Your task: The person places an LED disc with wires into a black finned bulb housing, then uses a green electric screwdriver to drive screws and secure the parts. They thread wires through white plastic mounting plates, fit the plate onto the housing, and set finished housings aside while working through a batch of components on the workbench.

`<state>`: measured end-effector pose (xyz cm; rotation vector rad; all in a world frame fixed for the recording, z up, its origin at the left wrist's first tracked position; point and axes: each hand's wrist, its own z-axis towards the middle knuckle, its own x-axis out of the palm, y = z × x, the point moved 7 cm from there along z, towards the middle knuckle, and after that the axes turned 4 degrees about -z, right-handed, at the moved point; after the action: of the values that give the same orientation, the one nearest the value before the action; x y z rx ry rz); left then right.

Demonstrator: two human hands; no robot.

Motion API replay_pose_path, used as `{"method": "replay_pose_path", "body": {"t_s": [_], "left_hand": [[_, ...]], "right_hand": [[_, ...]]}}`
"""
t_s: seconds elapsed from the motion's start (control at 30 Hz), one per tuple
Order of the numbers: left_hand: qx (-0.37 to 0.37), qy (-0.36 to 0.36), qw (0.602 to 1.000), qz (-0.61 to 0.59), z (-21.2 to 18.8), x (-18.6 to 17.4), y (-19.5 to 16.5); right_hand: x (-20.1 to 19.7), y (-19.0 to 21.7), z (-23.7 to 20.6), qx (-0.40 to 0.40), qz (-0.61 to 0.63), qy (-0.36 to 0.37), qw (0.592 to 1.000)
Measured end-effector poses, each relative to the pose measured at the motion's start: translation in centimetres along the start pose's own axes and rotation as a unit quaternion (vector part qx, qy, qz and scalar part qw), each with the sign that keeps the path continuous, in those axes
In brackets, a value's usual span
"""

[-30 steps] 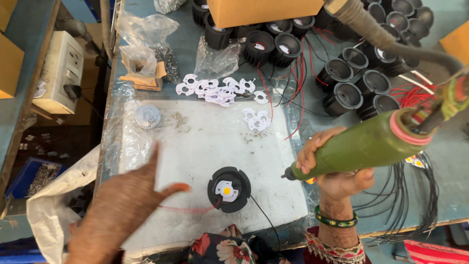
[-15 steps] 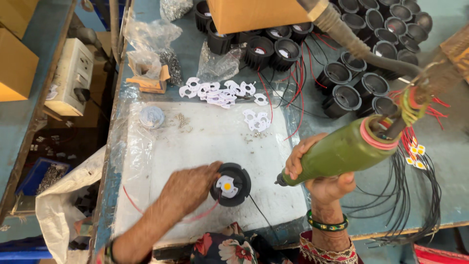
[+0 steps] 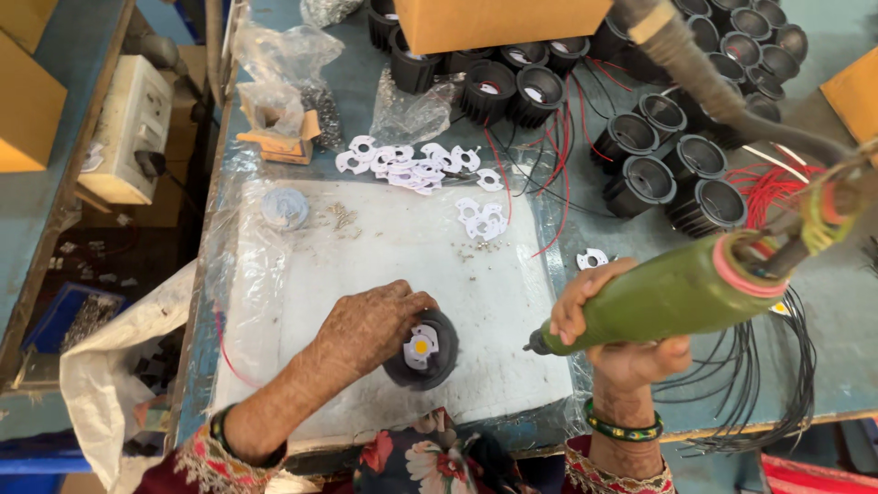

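Head view: left hand (image 3: 370, 322) lies on a black round housing (image 3: 422, 350), fingers curled over its left rim and holding it down on the white mat (image 3: 384, 265) near the worktop's front edge. A white plate with a yellow spot (image 3: 421, 346) sits in the housing's mouth, uncovered by the fingers. Right hand (image 3: 613, 334) is wrapped around a green driver (image 3: 663, 293), gripping it near the tip; the tip points left and hangs just right of the housing, apart from it. The driver's thick hose (image 3: 704, 82) rises toward the back right corner and crosses over the housings there, hiding some of them.

More white plates (image 3: 412, 165) are strewn along the mat's back edge, a second small heap (image 3: 480, 218) lies toward its back right, and one plate (image 3: 592, 259) sits alone on the bare worktop (image 3: 841, 348) just behind the right hand. Small screws (image 3: 343, 216) are scattered on the mat beside a clear round lid (image 3: 284, 207) near its back left corner. Empty black housings (image 3: 663, 174) with red and black wires (image 3: 549, 155) crowd the back and right side. Black wires (image 3: 777, 402) trail over the front edge at the right. Clear bags (image 3: 274, 73) stand at the back left corner, and a cardboard box (image 3: 503, 18) sits at the back edge.
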<state>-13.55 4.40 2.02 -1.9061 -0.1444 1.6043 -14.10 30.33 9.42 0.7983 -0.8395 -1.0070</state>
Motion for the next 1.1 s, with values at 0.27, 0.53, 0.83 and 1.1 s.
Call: {"method": "replay_pose_path", "body": {"t_s": [0.27, 0.53, 0.83, 1.1], "left_hand": [[0.131, -0.008, 0.987, 0.097, 2.1, 0.3, -2.8], [0.077, -0.119, 0.990, 0.019, -5.6, -1.2, -3.2], [0.057, -0.064, 0.993, 0.076, -5.4, 0.9, -3.7], [0.087, -0.070, 0.994, 0.017, -6.0, 1.2, -3.2]], "right_hand": [[1.2, -0.9, 1.1, 0.011, 0.013, 0.008, 1.000], [0.2, -0.3, -0.8, 0.006, -0.009, -0.007, 1.000], [-1.6, -1.1, -2.0, 0.019, -0.001, -0.059, 0.998], [-3.7, -1.1, -4.4, 0.018, -0.040, -0.099, 0.994]]}}
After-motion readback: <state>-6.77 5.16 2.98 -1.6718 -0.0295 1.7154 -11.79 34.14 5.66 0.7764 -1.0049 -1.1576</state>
